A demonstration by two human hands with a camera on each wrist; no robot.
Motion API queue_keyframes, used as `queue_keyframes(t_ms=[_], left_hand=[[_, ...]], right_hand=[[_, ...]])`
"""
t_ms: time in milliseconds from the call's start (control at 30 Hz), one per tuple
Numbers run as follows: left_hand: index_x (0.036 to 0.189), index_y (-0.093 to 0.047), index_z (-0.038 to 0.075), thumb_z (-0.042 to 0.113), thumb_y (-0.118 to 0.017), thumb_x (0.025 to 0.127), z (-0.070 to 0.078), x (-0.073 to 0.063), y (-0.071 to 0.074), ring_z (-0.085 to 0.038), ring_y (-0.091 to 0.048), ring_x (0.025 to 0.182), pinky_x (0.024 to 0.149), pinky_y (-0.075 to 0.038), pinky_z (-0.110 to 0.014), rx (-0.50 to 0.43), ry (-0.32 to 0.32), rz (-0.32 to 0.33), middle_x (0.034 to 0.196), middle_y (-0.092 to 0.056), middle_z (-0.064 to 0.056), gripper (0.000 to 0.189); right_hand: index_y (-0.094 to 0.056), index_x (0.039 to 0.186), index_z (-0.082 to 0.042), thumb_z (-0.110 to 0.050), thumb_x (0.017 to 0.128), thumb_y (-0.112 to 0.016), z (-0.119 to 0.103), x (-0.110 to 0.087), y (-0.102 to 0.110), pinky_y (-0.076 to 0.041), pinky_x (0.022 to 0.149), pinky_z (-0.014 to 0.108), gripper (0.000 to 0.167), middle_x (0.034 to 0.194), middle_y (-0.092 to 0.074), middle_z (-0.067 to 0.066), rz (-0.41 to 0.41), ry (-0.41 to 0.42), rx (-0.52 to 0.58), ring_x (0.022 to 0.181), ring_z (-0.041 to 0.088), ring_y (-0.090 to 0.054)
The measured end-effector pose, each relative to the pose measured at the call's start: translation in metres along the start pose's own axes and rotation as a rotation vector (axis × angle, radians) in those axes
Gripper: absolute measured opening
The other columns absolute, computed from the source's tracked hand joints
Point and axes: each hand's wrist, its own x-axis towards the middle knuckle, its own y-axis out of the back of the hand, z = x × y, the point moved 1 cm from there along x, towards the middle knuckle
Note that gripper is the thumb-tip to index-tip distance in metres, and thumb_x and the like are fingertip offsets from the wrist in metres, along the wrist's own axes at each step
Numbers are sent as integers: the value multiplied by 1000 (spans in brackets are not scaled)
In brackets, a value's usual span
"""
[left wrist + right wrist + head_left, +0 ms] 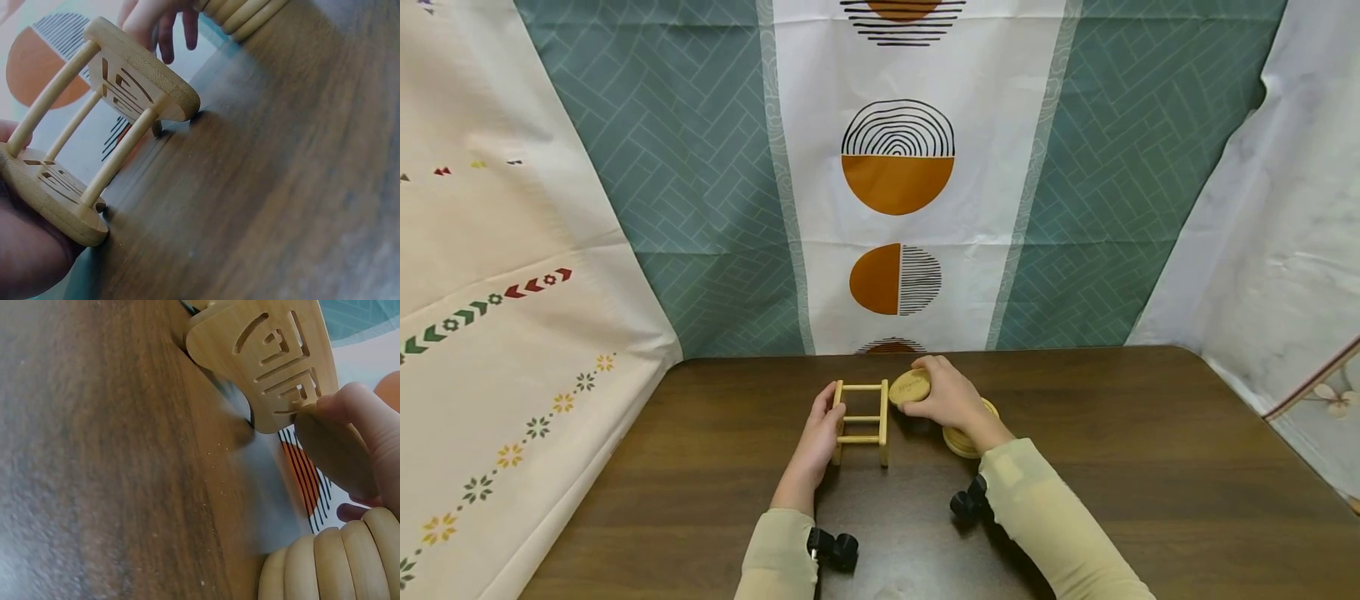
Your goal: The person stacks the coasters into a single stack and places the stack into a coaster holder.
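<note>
A small wooden coaster rack [883,425] stands on the table, with two cut-out side panels [134,81] joined by round rods. My left hand [815,439] grips its left panel, the thumb lying on the inner side. Between the thumb and fingers of my right hand [955,402] is a round wooden coaster [910,387], held tilted just right of the rack. In the right wrist view this coaster [334,450] is close to the outer face of the right panel; whether they touch I cannot tell. Below my right wrist lies a stack of coasters [960,444], partly hidden by the arm.
The brown wooden table [1075,442] reaches back to a hanging patterned cloth [895,283]. Pale cloths [535,375] hang at the left and right sides. Small black cameras [842,552] are strapped at both wrists over the sleeves.
</note>
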Motion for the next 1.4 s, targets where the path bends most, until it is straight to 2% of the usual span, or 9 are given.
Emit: queue_keyframes(t_ms=[267,533,800,1033,1400], left_hand=[[151,-18,12,17,-35,101,-2,0,-1,-36,-17,142,113,-17,-58,-2,-1,-10,155,-16,-18,53],[151,-18,11,17,-35,102,-1,0,-1,-37,-17,142,112,-17,-58,-10,1,-13,154,-17,-17,52],[151,-17,9,16,-34,102,-3,1,-2,-38,-19,140,112,-18,-58,-17,-15,-17,153,-18,-20,53],[151,-15,11,17,-34,102,-4,1,-1,-38,-19,140,111,-19,-58,-15,-7,-18,154,-16,-20,53],[151,-16,10,17,-34,102,-2,0,0,-39,-18,141,112,-17,-59,2,-19,-18,154,-17,-20,53]], right_hand=[[-55,126,-11,-43,68,-79,0,-2,3,-47,90,42,70,126,-53,11,42,16,78,105,25,-55],[-56,122,-11,-44,68,-80,1,-4,8,-47,81,38,67,117,-56,8,73,26,94,94,22,-54],[-56,122,-12,-45,68,-79,3,-9,11,-47,87,40,67,120,-56,7,80,35,91,102,22,-55],[-58,120,-12,-46,68,-80,4,-16,15,-47,87,41,65,119,-57,7,91,43,107,101,23,-55],[-57,121,-14,-47,70,-78,7,-26,21,-46,92,43,65,124,-54,7,92,32,114,110,25,-54]])
